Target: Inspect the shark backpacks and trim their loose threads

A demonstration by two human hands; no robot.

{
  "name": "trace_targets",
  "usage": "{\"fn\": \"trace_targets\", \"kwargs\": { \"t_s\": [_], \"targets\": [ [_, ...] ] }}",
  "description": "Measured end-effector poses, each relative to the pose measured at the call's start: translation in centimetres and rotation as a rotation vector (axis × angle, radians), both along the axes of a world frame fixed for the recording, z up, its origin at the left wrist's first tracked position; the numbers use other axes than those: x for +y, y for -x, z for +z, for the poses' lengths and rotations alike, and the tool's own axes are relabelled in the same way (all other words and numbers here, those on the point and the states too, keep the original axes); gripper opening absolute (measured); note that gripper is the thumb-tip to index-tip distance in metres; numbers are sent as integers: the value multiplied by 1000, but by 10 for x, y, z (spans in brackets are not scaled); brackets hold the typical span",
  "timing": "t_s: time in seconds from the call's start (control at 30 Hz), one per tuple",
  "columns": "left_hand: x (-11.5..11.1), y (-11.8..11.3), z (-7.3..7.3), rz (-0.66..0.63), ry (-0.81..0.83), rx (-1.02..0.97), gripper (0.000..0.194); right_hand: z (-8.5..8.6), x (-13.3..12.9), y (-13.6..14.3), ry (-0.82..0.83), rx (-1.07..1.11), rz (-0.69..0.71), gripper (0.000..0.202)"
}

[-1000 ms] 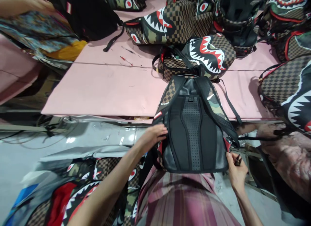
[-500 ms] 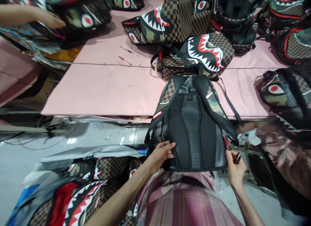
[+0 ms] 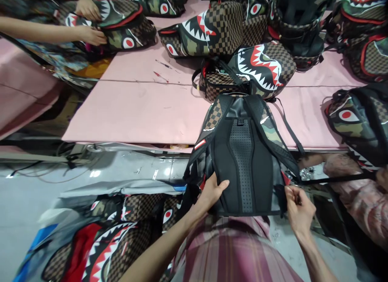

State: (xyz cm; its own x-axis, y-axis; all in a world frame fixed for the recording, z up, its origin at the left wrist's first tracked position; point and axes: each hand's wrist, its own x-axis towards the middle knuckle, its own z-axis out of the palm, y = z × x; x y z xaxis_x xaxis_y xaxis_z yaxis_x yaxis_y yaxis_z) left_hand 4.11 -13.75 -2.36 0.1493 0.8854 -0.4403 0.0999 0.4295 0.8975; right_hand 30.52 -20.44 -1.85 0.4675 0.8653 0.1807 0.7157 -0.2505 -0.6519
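My one feed: head camera, worn by the person, looking forward and down. Bottom centre, I look steeply onto the plaid garment [image 3: 233,253]. Closest work in frame: left hand [image 3: 212,193], right hand [image 3: 300,211] and the backpack's black back panel [image 3: 263,168], all seen from above. Beyond, the pink-covered table [image 3: 142,112] runs crosswise, viewed at a slant; shark-mouth bags [image 3: 224,27] at its far side reach the top edge. Lower left, I see down to the glossy floor [image 3: 24,201]. Wide coverage, both sides of the workplace.

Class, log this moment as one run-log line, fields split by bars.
left hand: grips black-backed backpack, lower left | right hand: pinches its lower right side | back panel: facing up | top end: over pink table
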Motion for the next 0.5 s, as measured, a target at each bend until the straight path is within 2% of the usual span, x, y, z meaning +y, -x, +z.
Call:
{"fn": "trace_targets", "kwargs": {
  "t_s": [0.13, 0.27, 0.37, 0.5],
  "targets": [
    [-8, -6, -1, -153, -104, 399, 46, 30, 43, 39, 65, -321, 347, 36],
    [-11, -11, 10, -279, -78, 630, 44, 40, 82, 87, 84, -405, 577, 28],
    [-11, -14, 16, -321, -89, 679, 45, 39, 96, 109, 52, -417, 674, 25],
    [-13, -14, 19, -290, -97, 579, 46, 42, 107, 124, 45, -526, 748, 26]
  ]
}}
